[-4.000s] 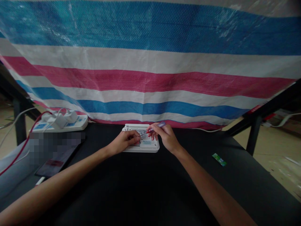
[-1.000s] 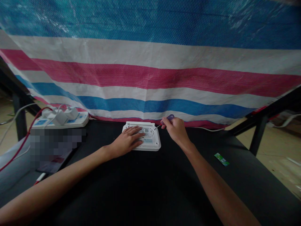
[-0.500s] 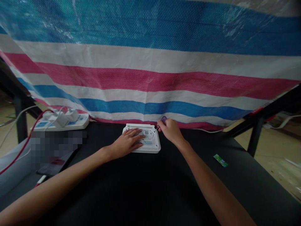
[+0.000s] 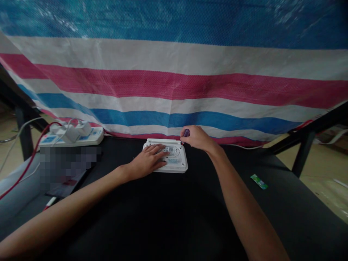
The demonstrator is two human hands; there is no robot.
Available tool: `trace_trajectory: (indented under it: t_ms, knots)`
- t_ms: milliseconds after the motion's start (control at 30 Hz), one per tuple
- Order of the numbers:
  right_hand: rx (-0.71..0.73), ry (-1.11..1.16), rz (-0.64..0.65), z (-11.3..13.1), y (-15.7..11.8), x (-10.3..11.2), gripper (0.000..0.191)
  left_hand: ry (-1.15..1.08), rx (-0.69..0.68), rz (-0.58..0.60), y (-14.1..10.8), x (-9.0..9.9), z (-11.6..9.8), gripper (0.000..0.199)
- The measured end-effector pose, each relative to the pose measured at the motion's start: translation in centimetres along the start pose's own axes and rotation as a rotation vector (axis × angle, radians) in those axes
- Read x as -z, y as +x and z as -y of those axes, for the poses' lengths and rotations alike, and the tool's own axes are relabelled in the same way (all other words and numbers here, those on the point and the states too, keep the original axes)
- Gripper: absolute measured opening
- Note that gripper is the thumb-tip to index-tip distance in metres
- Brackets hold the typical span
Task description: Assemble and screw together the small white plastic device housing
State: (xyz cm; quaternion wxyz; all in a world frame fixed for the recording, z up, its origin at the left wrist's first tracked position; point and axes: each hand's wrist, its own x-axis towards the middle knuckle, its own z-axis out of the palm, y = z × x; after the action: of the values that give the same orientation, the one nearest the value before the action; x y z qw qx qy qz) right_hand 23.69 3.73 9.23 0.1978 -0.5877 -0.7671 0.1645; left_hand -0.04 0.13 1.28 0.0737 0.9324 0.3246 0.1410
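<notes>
A white router (image 4: 176, 166) lies underside up on the black table, its labels and vents showing and a folded antenna bar (image 4: 163, 141) along its far edge. My left hand (image 4: 149, 158) rests flat on the router's left half, fingers spread. At the far right corner, my right hand (image 4: 198, 138) is closed around the purple handle of a screwdriver (image 4: 186, 133). The screwdriver stands roughly upright over that corner. Its tip is too small to make out, so I cannot tell whether it sits in a screw.
A white power strip (image 4: 95, 137) with plugged-in chargers stands at the back left. Nearer lies a dark phone or tablet (image 4: 67, 185), partly blurred, with a red cable. A small green packet (image 4: 259, 181) lies on the right. Striped sheeting (image 4: 174, 83) hangs behind the table.
My right hand has turned at the wrist and risen slightly, its fingers now wrapped over the screwdriver handle. My left hand keeps its place on the router. The view has shifted a little.
</notes>
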Motion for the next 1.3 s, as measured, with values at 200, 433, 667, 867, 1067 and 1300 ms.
trace_trajectory:
  t_ms: [200, 433, 667, 867, 1067, 1300]
  knots:
    - [0.036, -0.216, -0.157, -0.4, -0.9, -0.5, 0.012, -0.021, -0.014, -0.021, 0.0, -0.3, 0.2, 0.044]
    - [0.004, -0.232, -0.211, 0.1, -1.4, -1.1, 0.004, -0.005, 0.004, 0.012, 0.2, 0.3, -0.1, 0.043]
    - [0.089, -0.095, -0.227, 0.1, -1.0, -1.7, 0.005, 0.003, 0.0, 0.024, 0.0, 0.4, -0.2, 0.042]
    - [0.049, -0.001, -0.241, -0.2, -0.6, -2.1, 0.01, 0.004, -0.003, 0.002, -0.2, -0.4, -0.1, 0.042]
    - [0.084, 0.087, -0.197, 0.0, -0.8, -2.0, 0.006, 0.075, 0.017, -0.001, -0.5, -1.1, -0.3, 0.055]
    - [0.089, 0.049, -0.187, 0.3, -1.3, -1.4, 0.009, 0.077, 0.029, 0.004, -0.4, -1.0, -0.6, 0.063]
